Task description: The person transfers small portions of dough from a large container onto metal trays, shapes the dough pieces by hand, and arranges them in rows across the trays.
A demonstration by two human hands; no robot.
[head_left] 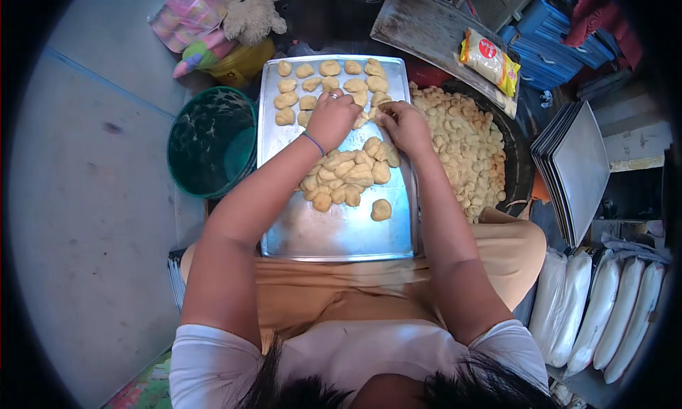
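A metal tray (334, 242) lies across my lap. Rows of separate dough pieces (329, 68) cover its far part, and a heap of dough pieces (348, 172) sits near its middle. One single piece (381, 210) lies nearer to me. My left hand (334, 120) is over the rows, fingers bent down onto the dough; its fingertips are hidden. My right hand (403, 127) is at the tray's right side, thumb and fingers pinched at a dough piece beside the rows.
A green basket (213, 143) stands left of the tray. On the right are a large round container (524, 160) full of dough pieces, stacked trays (575, 171) and white plastic packs (597, 309). A yellow-white packet (490, 60) rests on a dark tray (419, 29) behind.
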